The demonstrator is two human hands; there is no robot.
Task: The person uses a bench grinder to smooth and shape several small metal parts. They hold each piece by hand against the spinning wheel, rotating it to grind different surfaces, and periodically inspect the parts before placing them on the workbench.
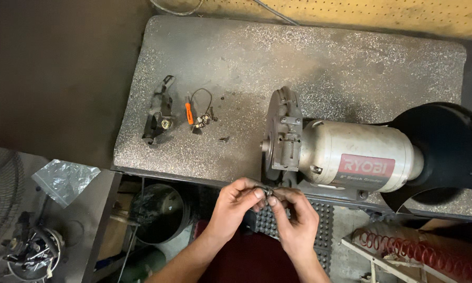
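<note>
pinching a small metal part (267, 192) between both hands, your left hand (235, 202) and right hand (297, 220) have fingers clamped on it, at six o'clock of the bench grinder (346, 154); removed pieces (160, 112) lie on the bench (236, 63) at nine o'clock, so stripping looks underway.

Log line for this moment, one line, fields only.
left hand: pinching small metal part | right hand: pinching same part | place: in front of bench grinder | bench: black bracket, orange-handled bits

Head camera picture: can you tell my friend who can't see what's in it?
Two bare hands, the left hand and right hand, pinch a small dark metal part together at the edge of a speckled grey workbench. A silver bench grinder sits right behind them, with small loose black parts farther left.
</note>
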